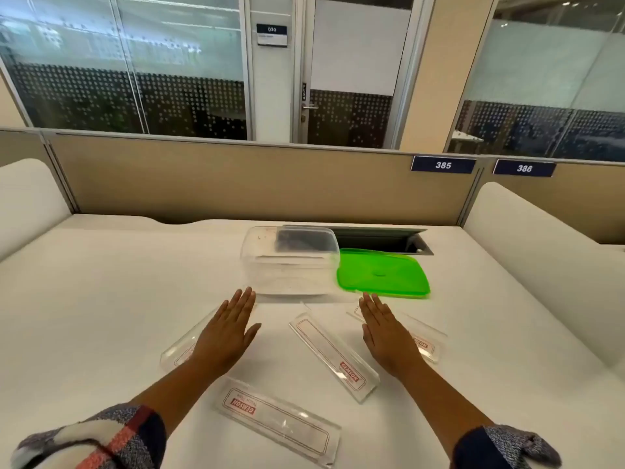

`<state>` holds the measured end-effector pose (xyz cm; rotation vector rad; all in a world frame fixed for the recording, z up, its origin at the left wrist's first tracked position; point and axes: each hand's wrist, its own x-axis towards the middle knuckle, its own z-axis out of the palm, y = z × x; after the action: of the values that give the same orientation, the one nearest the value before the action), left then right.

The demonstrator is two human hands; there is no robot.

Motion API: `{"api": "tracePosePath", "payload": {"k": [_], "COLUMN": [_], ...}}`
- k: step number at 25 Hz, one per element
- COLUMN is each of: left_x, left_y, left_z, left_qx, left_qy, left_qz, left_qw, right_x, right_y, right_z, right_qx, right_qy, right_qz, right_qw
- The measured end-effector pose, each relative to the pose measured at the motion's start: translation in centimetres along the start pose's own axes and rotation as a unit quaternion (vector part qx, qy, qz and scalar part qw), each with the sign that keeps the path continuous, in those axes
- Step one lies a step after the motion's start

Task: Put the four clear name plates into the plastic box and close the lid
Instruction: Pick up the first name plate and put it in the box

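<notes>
Clear plastic box (290, 262) open on counter (101, 282), just beyond both grips; green lid (384, 273) beside it, nearer right grip (389, 336). Both grips flat, fingers spread, holding nothing. Left grip (226, 336) over one plate (177, 353); middle plate (333, 353) between grips, long axis slanting toward right wrist.

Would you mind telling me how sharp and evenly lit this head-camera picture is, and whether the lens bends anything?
Head view: soft, even light with only faint shadows; wide-angle bending curves the beige partition wall and the white desk; the green plastic lid smears at its near edge; the clear plastic box looks slightly blurred; the red print on the middle clear name plate stays readable.
</notes>
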<state>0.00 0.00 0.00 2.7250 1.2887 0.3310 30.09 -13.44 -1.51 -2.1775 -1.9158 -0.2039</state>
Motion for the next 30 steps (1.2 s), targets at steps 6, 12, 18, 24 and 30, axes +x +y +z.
{"api": "tracePosePath", "payload": {"k": [6, 12, 18, 24, 30], "left_x": [0.5, 0.4, -0.7, -0.9, -0.1], "left_y": [-0.8, -1.1, -0.8, -1.0, -1.1], "left_z": [0.9, 2.3, 3.0, 3.5, 1.4], "left_qx": [-0.014, -0.011, -0.005, -0.016, -0.202], "left_qy": [-0.138, -0.266, -0.224, -0.196, -0.241], "left_qz": [0.056, 0.055, 0.057, 0.053, -0.015], "left_qw": [0.989, 0.962, 0.973, 0.979, 0.949], "right_x": [-2.3, -3.1, -3.1, -3.0, -3.7], "right_y": [-0.6, -0.6, -0.1, 0.2, -0.5], "right_z": [1.4, 1.7, 2.1, 2.1, 1.5], "right_qx": [0.02, 0.07, 0.077, 0.112, 0.296], "right_qy": [-0.069, -0.102, -0.116, -0.125, -0.034], "right_qz": [0.0, 0.052, 0.046, 0.065, 0.167], "right_qw": [0.997, 0.991, 0.989, 0.984, 0.94]}}
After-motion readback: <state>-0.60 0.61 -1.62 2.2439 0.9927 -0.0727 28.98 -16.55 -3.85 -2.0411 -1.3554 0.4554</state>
